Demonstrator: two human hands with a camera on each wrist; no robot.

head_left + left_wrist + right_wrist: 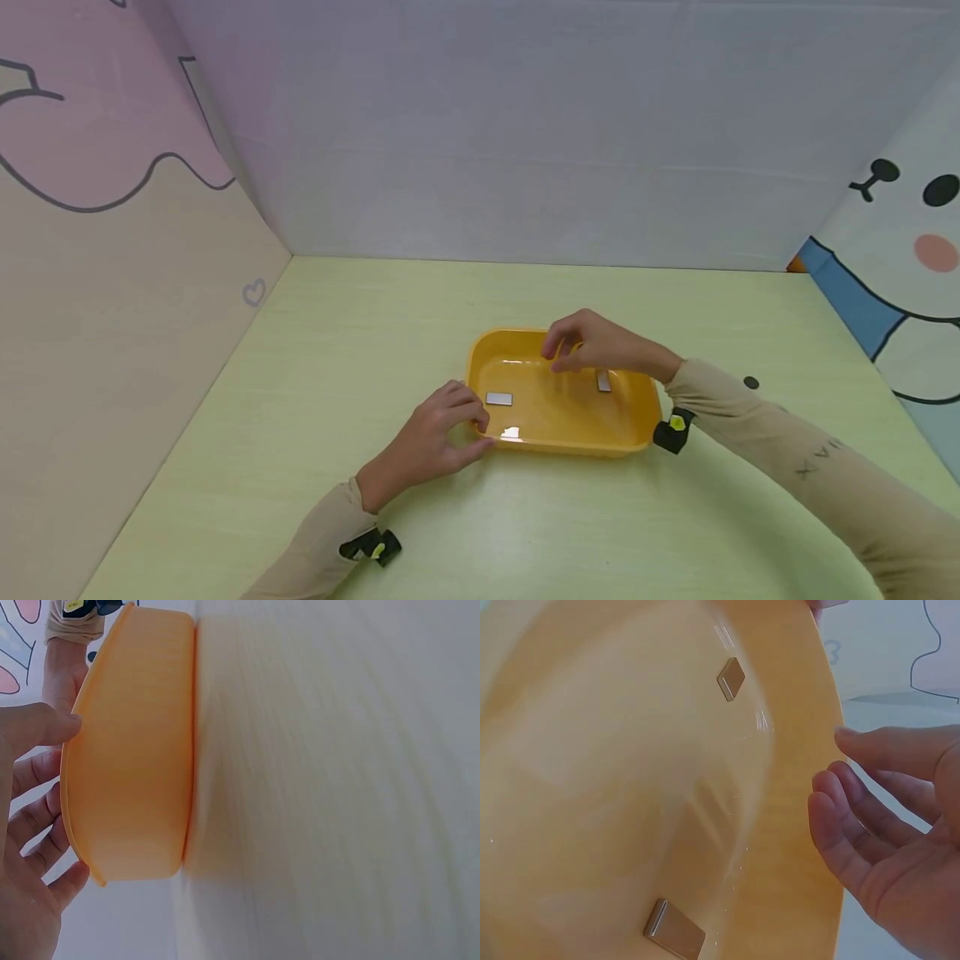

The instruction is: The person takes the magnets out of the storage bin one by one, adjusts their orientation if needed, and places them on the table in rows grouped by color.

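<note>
1. Gripping the rim at its near left corner, the person's left hand point(438, 425) has thumb and fingers curled about the edge of a shallow yellow glossy tray point(555, 414) with rounded corners.
2. The tray sits upright on a pale green tabletop point(540, 533).
3. The right hand point(596, 342) hovers over the tray's far side, its fingers loosely bent and the thumb apart from them; no object shows in its grasp.
4. Two small, flat, rectangular, shiny-topped pieces lie inside the tray, well apart: the left piece point(498, 399) lengthwise near the left end, close to the left hand; the right piece point(603, 382) crosswise in the right half, just beside the right hand.
5. Beige sleeves point(810, 454) cover both forearms, and a black device point(672, 431) is worn at each wrist.
</note>
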